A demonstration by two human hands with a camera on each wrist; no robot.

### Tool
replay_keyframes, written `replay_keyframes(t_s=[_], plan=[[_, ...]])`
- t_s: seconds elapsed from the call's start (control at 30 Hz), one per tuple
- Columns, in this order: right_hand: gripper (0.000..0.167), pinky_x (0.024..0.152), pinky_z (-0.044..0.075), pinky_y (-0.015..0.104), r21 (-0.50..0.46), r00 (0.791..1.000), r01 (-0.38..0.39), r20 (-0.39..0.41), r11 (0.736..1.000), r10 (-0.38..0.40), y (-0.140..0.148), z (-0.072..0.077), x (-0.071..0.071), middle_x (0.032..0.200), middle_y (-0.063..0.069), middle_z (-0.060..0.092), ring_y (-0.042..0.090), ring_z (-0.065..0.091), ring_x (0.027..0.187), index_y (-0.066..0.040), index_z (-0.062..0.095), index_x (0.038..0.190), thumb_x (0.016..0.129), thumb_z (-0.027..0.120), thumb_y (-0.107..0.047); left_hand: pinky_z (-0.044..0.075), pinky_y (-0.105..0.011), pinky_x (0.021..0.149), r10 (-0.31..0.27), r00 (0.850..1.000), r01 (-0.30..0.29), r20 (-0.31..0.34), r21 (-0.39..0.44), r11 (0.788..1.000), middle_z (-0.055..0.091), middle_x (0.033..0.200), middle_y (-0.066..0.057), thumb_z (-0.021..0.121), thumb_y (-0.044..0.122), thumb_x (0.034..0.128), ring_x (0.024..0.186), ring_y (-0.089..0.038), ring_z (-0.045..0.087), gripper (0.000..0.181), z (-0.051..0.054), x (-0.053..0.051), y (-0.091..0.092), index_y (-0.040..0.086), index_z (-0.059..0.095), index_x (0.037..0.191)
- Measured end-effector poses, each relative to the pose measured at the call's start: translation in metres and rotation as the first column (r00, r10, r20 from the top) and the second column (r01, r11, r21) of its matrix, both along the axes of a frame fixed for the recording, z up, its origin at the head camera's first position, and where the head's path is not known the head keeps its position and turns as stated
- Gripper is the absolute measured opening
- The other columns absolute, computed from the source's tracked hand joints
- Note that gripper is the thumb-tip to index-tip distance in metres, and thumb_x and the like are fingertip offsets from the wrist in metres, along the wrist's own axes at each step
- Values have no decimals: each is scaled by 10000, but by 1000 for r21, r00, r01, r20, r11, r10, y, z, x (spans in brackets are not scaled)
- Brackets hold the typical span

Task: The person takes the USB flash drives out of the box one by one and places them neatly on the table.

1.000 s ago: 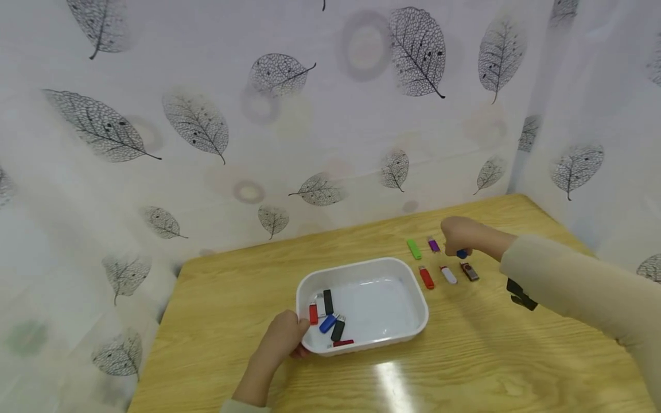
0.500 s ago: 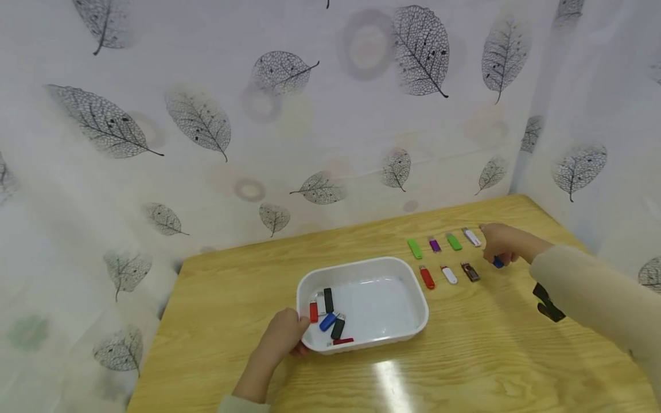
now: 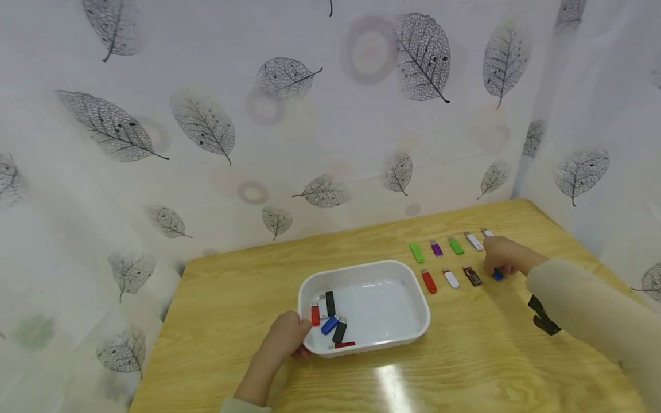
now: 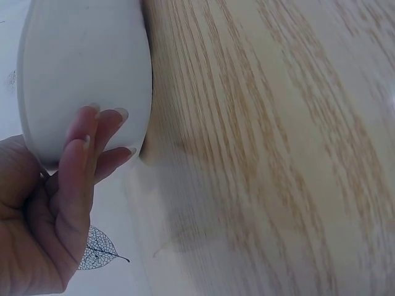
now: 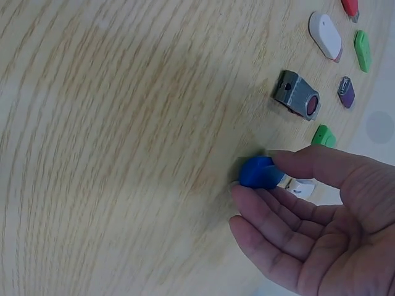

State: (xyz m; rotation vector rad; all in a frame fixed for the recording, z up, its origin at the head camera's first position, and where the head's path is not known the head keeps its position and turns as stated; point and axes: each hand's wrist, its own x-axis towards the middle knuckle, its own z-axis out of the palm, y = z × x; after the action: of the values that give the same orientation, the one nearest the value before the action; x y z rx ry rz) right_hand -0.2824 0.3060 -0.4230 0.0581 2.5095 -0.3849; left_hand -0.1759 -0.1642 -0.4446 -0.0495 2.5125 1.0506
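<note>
My right hand [image 3: 505,256] pinches a blue USB stick [image 5: 261,172] between thumb and fingers, low over the table at the right end of the front row. Left of it lies a dark USB stick with a swivel cover [image 5: 298,95]. Beyond that are a white one [image 3: 451,279] and a red one [image 3: 428,281]. My left hand [image 3: 283,337] grips the left rim of a white plastic tray [image 3: 413,332], thumb on the rim and fingers against the outer wall. Inside the tray's left end lie several USB sticks, among them a blue one [image 3: 329,325].
A back row on the wooden table [image 3: 227,298] holds a light green stick [image 3: 417,252], a purple one [image 3: 436,249], a green one [image 3: 456,245] and white ones [image 3: 473,241]. A leaf-patterned curtain [image 3: 310,132] hangs along the back and sides.
My right hand has moved right with the blue USB stick, from above the back row to the front row's right end, uncovering the green and white sticks. My left hand stays on the tray.
</note>
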Motion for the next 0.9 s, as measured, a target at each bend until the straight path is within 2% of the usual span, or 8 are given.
replay_keyframes(t_s=[0.13,0.4,0.57,0.67,0.8,0.9], plan=[[200,478,507,273,-23,999,38,6,999,-38,5,-3,-1,632,131,582,158,586,502,52,432,814,730,604,-7,518,-257,440,2,1000,-2,3,3,1000,597,538,-68,469,135,908,452,-139,589,236,0,1,0,-37,584,792],[140,453,478,242,36,1000,-11,2,999,11,2,-6,-4,640,121,557,147,576,495,30,461,783,760,596,0,517,-273,424,2,1000,-1,-23,24,1000,592,513,-68,462,128,902,435,-146,588,251,-2,1,-1,-41,573,754],[166,458,470,244,48,1000,5,11,999,-6,0,-4,0,656,127,549,155,576,512,46,453,810,771,605,-7,518,-271,420,1,1000,0,-24,29,1000,589,502,-64,462,130,900,427,-142,587,260,-4,2,0,-33,573,732],[213,466,452,234,30,1000,25,18,999,-26,1,-1,2,669,126,546,151,581,523,68,451,848,788,627,-35,515,-269,415,7,1000,-7,-25,27,1000,588,500,-64,458,130,900,421,-140,584,260,-4,2,1,-33,574,734],[270,447,398,209,-11,1000,24,-9,1000,-24,4,7,4,591,61,500,124,541,480,122,466,914,801,635,-55,513,-263,419,12,1000,-12,-17,14,1000,589,514,-67,455,137,907,430,-143,583,260,-3,1,1,-36,577,757],[415,424,349,190,-35,999,7,-36,999,-9,4,13,4,514,0,427,94,469,434,228,432,1088,801,602,-17,513,-262,424,8,1000,-8,-18,11,1000,589,523,-69,452,140,907,438,-145,584,262,-2,1,1,-41,581,768]])
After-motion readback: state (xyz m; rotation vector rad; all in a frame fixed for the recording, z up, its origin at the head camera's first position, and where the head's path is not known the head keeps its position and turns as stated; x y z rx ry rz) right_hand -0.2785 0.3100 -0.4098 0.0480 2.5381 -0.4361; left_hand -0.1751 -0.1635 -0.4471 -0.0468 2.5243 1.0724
